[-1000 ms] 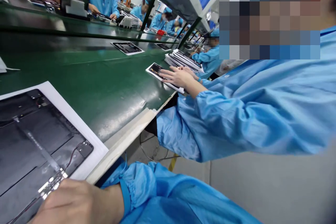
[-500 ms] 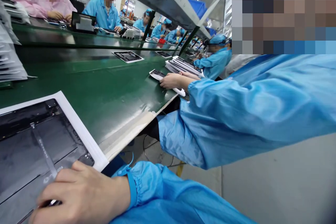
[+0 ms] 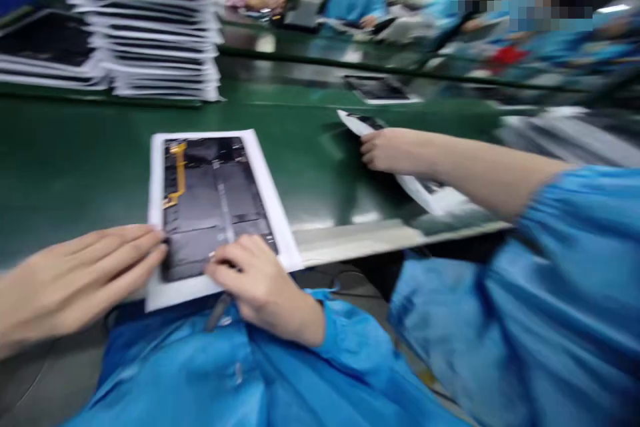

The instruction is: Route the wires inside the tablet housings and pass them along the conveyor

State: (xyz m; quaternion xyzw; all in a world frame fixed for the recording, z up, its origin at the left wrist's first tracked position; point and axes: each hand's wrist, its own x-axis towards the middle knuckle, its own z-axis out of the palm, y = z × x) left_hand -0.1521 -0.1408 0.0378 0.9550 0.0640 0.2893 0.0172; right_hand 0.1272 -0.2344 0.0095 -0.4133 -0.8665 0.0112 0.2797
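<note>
An opened tablet [image 3: 200, 210] with grey battery cells, a pale ribbon strip and an orange flex cable lies on a white sheet [image 3: 273, 193] in front of me. My left hand [image 3: 85, 277] is stretched out flat, its fingertips at the left edge of the tablet. Over the lower right corner of the tablet, my right hand [image 3: 265, 290] is closed around a slim dark tool [image 3: 217, 313]. The tool's rear end sticks out below the fingers; blur hides its exact kind.
A tall stack of white sheets with dark devices [image 3: 150, 33] stands at the back left. On the right, a co-worker's hand [image 3: 390, 150] lifts a white sheet [image 3: 417, 192] with a device. Another tablet [image 3: 377, 88] lies farther back on the green bench [image 3: 300, 147].
My view has swung left and down, bringing the whole tablet and my left hand into sight. My right hand stays at the tablet's lower right. The co-worker's hand still holds a sheet.
</note>
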